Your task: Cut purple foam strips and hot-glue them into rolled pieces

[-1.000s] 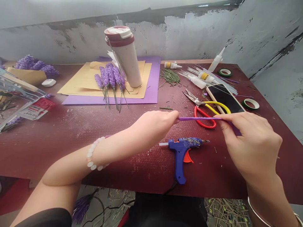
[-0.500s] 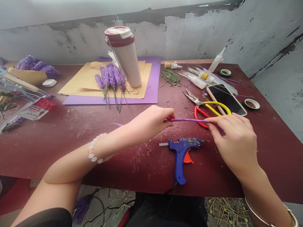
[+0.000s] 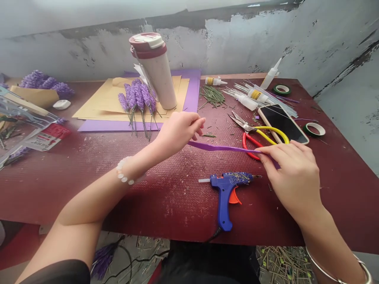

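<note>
A narrow purple strip (image 3: 217, 148) stretches above the table between my two hands. Its right end is pinched between the thumb and forefinger of my right hand (image 3: 291, 173). My left hand (image 3: 182, 129) is raised just above the strip's left part, fingers curled together. Whether that hand holds anything is hidden; the strip runs out of sight behind it. Below the strip lies a blue glue gun (image 3: 225, 197) with an orange trigger and a glue stick at its back. Pliers-like cutters (image 3: 250, 130) with red and yellow handles rest behind my right hand.
Lavender sprigs (image 3: 137, 96) and a lidded tumbler (image 3: 156, 75) stand on brown and purple paper (image 3: 103, 125). At the right are a phone (image 3: 284, 122), green tape rolls (image 3: 314, 129), glue bottles (image 3: 271, 75) and cut stems (image 3: 212, 95). A clear package (image 3: 44, 136) lies left.
My left hand has moved up and to the left, off the spot where it pinched the strip. More of the strip now shows, sagging slightly. My right hand has stayed nearly still.
</note>
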`<state>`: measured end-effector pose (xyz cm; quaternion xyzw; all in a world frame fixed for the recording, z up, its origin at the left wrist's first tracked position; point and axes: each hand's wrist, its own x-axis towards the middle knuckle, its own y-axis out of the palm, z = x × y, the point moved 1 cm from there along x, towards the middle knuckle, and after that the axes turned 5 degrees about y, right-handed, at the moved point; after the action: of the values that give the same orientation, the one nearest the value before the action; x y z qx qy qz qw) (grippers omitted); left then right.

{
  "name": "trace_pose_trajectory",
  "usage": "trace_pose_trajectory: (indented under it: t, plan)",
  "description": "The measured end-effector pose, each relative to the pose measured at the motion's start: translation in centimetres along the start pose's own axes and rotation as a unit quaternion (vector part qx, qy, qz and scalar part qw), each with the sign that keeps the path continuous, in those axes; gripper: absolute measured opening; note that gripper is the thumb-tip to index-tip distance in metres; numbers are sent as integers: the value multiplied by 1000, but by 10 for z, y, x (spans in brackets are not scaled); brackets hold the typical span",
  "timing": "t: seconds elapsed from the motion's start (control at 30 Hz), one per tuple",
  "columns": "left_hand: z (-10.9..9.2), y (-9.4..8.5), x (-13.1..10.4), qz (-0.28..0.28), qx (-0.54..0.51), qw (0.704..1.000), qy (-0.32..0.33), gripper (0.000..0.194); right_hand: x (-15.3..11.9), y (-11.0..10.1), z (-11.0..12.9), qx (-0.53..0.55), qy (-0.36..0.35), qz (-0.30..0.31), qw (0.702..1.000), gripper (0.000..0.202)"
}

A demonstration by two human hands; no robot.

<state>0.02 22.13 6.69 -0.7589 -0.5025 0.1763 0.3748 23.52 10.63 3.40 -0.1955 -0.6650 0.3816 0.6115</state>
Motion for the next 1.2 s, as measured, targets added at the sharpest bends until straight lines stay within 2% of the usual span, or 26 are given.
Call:
trace_pose_trajectory:
  t: [0.1,0.17,0.23,0.27,0.33,0.37,0.43,0.5,0.6,0.73,0.87,0.97,1.03,1.1,1.17,1.2]
  plan:
    - [8,2,5,-48,150,987,9,42,0,1,0,0,-13,4,1000,24]
    - [12,6,6,-51,204,977,24,42,0,1,0,3,-20,8,1000,23]
    - [15,10,5,-54,185,978,80,29,0,1,0,9,-21,13,1000,20]
    - [15,11,4,-56,159,978,127,33,-1,1,0,14,-19,16,1000,18]
    - [11,15,-1,-50,103,968,223,57,0,1,1,25,-16,20,999,17]
    - [8,16,-4,-35,83,962,257,59,0,1,2,29,-16,22,999,16]
    - [0,20,-12,18,61,956,286,43,1,0,4,35,-20,25,999,17]
    - [-9,24,-20,84,74,954,279,23,1,0,6,39,-25,27,999,17]
    - [-18,28,-29,110,115,949,274,18,2,-1,10,46,-29,24,998,16]
    - [-18,25,-29,60,135,967,208,23,1,-2,8,41,-24,17,999,18]
    - [-15,19,-24,3,62,987,146,33,0,-3,6,38,-24,5,999,15]
    - [-17,23,-27,0,71,981,183,34,1,-2,10,46,-45,10,998,17]
    - [-20,31,-31,41,80,964,248,30,3,-2,16,41,-68,15,997,21]
    - [-21,39,-36,108,76,948,289,29,4,-3,21,33,-89,12,995,21]
    - [-20,43,-37,127,76,951,270,15,4,-7,27,26,-95,0,995,19]
    - [-19,43,-36,118,72,958,250,16,2,-11,30,22,-90,-13,996,20]
